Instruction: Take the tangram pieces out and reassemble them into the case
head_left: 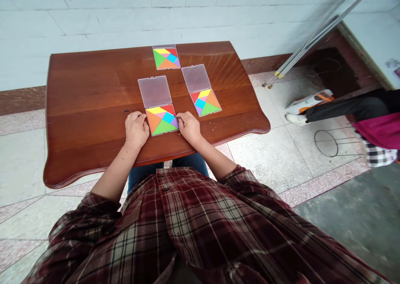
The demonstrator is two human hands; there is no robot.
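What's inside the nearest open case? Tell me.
Coloured tangram pieces fill the nearest case: orange, green, blue, yellow, red, pink. The left hand and right hand cover its edges, hiding anything beneath.

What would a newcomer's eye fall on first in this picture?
The eye goes first to the colourful tangram puzzle between the left hand and the right hand, near the front of the brown wooden table. Two more tangram puzzles in open clear cases lie beyond it: one to the right, another at the far edge.
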